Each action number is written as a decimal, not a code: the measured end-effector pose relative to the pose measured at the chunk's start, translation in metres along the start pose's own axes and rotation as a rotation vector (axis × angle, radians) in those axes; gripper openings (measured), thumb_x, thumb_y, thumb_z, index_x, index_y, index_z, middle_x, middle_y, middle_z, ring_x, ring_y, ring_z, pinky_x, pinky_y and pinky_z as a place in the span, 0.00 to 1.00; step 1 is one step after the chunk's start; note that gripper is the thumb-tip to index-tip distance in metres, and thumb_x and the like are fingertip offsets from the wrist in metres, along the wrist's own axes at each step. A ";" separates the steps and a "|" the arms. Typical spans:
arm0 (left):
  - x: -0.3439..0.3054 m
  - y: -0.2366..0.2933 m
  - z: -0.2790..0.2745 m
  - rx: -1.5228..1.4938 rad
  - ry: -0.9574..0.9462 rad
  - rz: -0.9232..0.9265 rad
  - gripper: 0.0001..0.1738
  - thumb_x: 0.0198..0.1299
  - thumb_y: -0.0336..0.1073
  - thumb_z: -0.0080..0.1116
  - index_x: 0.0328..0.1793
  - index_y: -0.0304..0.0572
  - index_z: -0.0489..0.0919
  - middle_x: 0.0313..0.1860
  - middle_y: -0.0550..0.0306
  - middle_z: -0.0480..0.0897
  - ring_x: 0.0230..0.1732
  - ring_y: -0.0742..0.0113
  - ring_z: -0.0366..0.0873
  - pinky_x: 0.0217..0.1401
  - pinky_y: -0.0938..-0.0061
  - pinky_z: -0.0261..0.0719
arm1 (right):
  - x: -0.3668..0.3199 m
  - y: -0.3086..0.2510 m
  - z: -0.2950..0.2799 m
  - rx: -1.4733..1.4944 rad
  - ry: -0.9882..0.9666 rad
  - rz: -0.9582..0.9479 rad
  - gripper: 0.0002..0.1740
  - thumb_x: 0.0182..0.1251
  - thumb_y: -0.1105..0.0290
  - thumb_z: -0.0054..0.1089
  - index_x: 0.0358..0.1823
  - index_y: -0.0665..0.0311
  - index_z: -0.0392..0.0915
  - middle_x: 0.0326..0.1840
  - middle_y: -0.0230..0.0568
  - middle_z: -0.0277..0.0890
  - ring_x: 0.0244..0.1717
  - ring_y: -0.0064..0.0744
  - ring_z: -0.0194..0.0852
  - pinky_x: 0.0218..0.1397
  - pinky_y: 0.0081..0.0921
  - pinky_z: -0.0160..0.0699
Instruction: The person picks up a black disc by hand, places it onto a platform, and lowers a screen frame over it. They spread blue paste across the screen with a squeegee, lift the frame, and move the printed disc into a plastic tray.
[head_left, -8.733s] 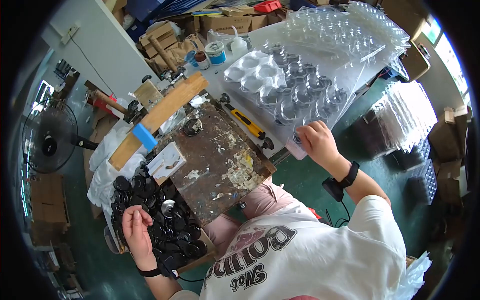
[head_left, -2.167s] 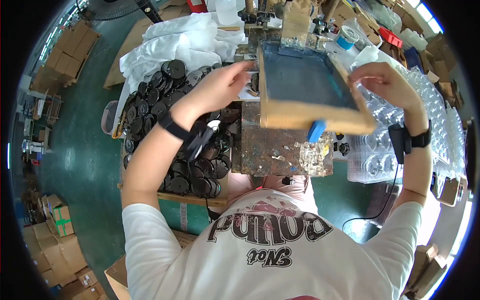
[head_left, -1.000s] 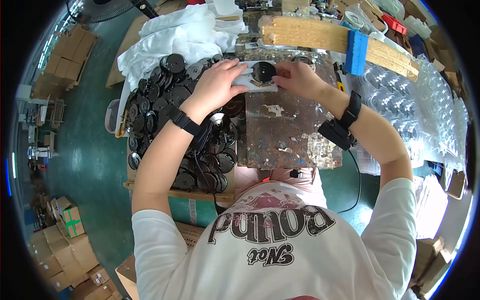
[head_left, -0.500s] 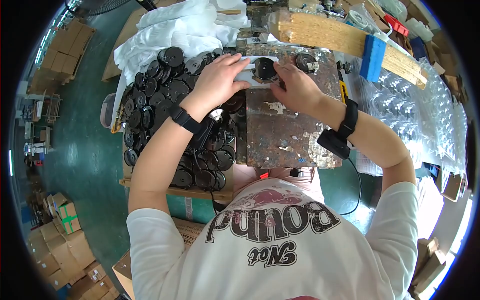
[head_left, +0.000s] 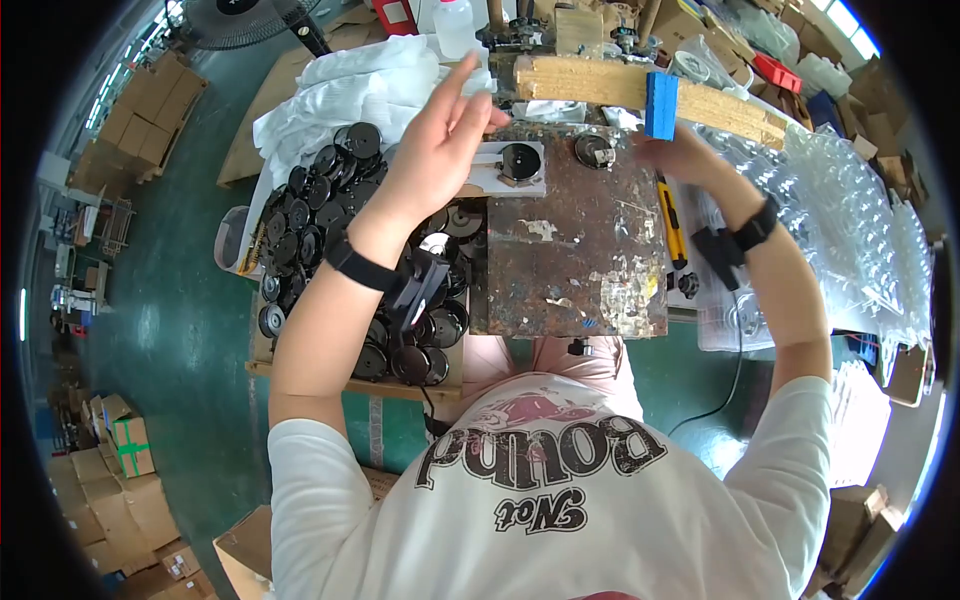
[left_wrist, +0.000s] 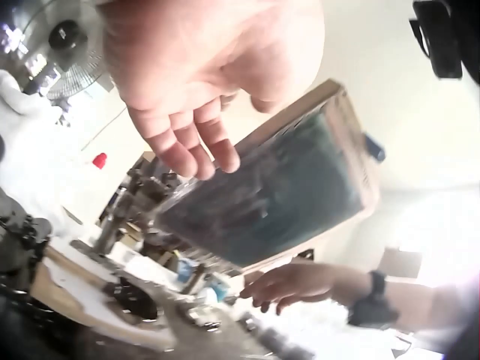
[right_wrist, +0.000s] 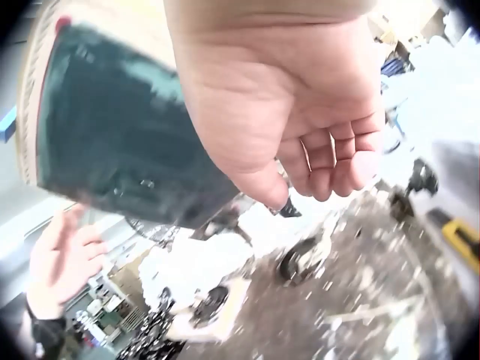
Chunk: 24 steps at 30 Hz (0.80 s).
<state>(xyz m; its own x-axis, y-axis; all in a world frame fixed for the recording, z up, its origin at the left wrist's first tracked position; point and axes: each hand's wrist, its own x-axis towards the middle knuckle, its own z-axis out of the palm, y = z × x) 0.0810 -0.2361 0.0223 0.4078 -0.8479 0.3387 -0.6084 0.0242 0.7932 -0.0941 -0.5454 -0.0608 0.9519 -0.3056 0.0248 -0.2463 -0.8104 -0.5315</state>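
Observation:
A black disc [head_left: 520, 162] lies on a small white board [head_left: 535, 185] at the worn bench top's left edge. Raised over the bench's back is a wooden frame [head_left: 590, 82] with a blue block [head_left: 660, 105] on its edge; its dark green panel [left_wrist: 277, 195] shows tilted in the left wrist view. My left hand [head_left: 432, 145] is in the air left of the white board, its fingers loosely extended, holding nothing. My right hand [head_left: 690, 158] is beside the blue block; in the right wrist view its fingers [right_wrist: 321, 161] bend loosely around nothing.
A heap of black discs [head_left: 320, 195] fills the box at left, with white cloth [head_left: 365, 95] behind. Another round part [head_left: 594, 151] sits on the bench top [head_left: 570, 250]. A yellow cutter [head_left: 672, 225] and clear plastic trays [head_left: 850, 210] are at right.
Both hands have come away from the white board: the left lifted up, the right moved toward the blue block. The disc stays on the board. The head view has shifted slightly.

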 end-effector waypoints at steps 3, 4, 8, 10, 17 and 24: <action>-0.007 0.035 -0.009 -0.390 -0.134 -0.017 0.27 0.65 0.49 0.45 0.66 0.44 0.61 0.42 0.55 0.79 0.42 0.70 0.77 0.44 0.76 0.74 | 0.000 0.012 -0.067 -0.493 0.199 -0.278 0.22 0.59 0.61 0.56 0.54 0.59 0.73 0.40 0.43 0.78 0.36 0.33 0.75 0.43 0.28 0.74; -0.012 0.035 -0.006 -0.408 -0.135 -0.038 0.26 0.66 0.47 0.45 0.67 0.44 0.61 0.40 0.57 0.79 0.40 0.72 0.76 0.42 0.77 0.74 | -0.010 -0.019 -0.084 -0.154 0.249 -0.028 0.19 0.61 0.65 0.54 0.55 0.58 0.72 0.41 0.40 0.77 0.38 0.30 0.74 0.44 0.26 0.73; -0.039 0.015 0.015 -0.433 -0.181 -0.127 0.26 0.66 0.42 0.46 0.68 0.43 0.58 0.35 0.59 0.79 0.35 0.74 0.76 0.38 0.79 0.73 | 0.009 -0.094 -0.093 0.006 0.250 -0.066 0.19 0.61 0.68 0.55 0.55 0.57 0.72 0.43 0.37 0.75 0.41 0.27 0.73 0.46 0.25 0.73; -0.055 -0.003 0.028 -0.425 -0.218 -0.175 0.28 0.65 0.41 0.48 0.68 0.42 0.57 0.34 0.58 0.79 0.33 0.73 0.76 0.37 0.78 0.73 | 0.017 -0.112 -0.079 -0.082 0.222 -0.207 0.20 0.60 0.68 0.56 0.55 0.58 0.71 0.44 0.37 0.75 0.41 0.28 0.73 0.46 0.26 0.73; -0.074 -0.033 0.047 -0.157 -0.296 -0.244 0.34 0.61 0.40 0.54 0.69 0.37 0.54 0.32 0.51 0.79 0.30 0.64 0.77 0.35 0.73 0.74 | 0.037 -0.121 -0.040 -0.237 0.180 -0.262 0.22 0.53 0.66 0.63 0.50 0.60 0.73 0.45 0.40 0.74 0.42 0.38 0.74 0.45 0.29 0.73; -0.073 -0.036 0.049 -0.056 -0.340 -0.281 0.34 0.61 0.40 0.53 0.69 0.36 0.54 0.33 0.51 0.80 0.30 0.62 0.77 0.36 0.71 0.74 | 0.048 -0.140 -0.022 -0.434 0.019 -0.290 0.14 0.51 0.68 0.62 0.39 0.65 0.75 0.36 0.45 0.73 0.39 0.48 0.72 0.43 0.35 0.72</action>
<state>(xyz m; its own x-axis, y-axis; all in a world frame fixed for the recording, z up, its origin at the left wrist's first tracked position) 0.0397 -0.2014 -0.0557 0.2990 -0.9515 -0.0720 -0.4649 -0.2112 0.8598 -0.0183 -0.4573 0.0337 0.9897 -0.0435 0.1365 -0.0297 -0.9944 -0.1011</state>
